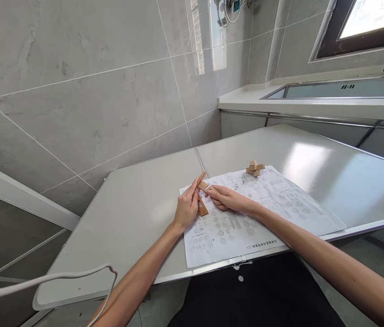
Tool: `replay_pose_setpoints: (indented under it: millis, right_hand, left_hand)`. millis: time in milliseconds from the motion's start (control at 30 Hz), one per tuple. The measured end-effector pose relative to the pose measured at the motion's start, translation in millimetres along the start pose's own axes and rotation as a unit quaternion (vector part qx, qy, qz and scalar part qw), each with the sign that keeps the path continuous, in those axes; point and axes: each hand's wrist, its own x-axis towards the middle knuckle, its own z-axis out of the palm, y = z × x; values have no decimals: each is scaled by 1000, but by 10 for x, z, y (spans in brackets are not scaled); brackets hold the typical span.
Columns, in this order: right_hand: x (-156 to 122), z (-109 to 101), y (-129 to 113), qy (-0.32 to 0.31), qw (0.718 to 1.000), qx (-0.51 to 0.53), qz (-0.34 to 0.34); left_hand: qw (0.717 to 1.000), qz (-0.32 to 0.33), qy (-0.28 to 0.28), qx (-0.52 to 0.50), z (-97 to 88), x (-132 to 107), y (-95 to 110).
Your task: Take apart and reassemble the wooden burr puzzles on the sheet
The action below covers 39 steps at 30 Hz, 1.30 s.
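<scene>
My left hand (187,208) is closed around flat wooden puzzle pieces over the sheet's left side. One slotted wooden puzzle piece (203,210) sticks out below its fingers, and a thin tip shows above them. My right hand (225,198) grips a light wooden puzzle piece (203,185), whose far end meets the left fingertips. Whether these pieces are joined I cannot tell, as the fingers cover them. Beneath both hands lies a printed instruction sheet (232,247) with many small diagrams. On its far edge sits an interlocked wooden burr puzzle (255,168).
The pale folding table (144,213) has a seam across it and a metal-trimmed edge. Grey tiled wall (110,91) rises behind it. A counter with a sink (335,88) stands at the back right. A white cable (58,276) hangs at the front left.
</scene>
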Motion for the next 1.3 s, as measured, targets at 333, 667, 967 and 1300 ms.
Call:
replay_pose_setpoints:
  millis: [333,667,967,1300]
  right_hand:
    - [-17,-21,-28,-23,999,-23,-5]
    - [37,15,-10,17,999,-26,-20]
    - [13,40,-64,-1,1000,2,-16]
    - [14,32,-55,-10,1000,24,-17]
  left_hand:
    - [999,-8,-26,-37,-9,14,-3]
    - [999,31,-33,-29,102,-46,156]
    - [999,26,-25,-30,91,-39,164]
    - [998,42,-30,-20,75,-35,179]
